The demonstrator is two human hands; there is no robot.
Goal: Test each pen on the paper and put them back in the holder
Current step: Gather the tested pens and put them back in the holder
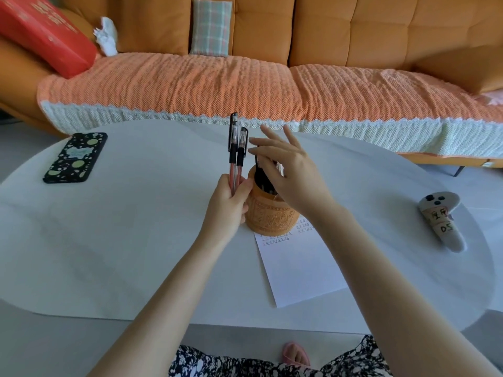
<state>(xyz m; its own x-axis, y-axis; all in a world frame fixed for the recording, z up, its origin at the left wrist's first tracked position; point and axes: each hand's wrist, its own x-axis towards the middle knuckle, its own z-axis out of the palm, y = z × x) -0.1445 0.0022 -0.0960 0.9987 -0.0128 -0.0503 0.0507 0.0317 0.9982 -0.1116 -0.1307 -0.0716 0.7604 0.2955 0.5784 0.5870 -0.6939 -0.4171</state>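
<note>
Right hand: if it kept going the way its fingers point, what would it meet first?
Probably the two capped pens held upright in the left hand; the right hand points up-left above the holder. Depth is uncertain.

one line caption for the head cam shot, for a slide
Left hand grips two capped pens upright beside the holder while the right hand reaches into it.

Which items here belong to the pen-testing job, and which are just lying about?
Job: two pens in left hand; pens in holder under right hand; paper.
Lying about: phone, grey controller, red box, plaid cushion.
</note>
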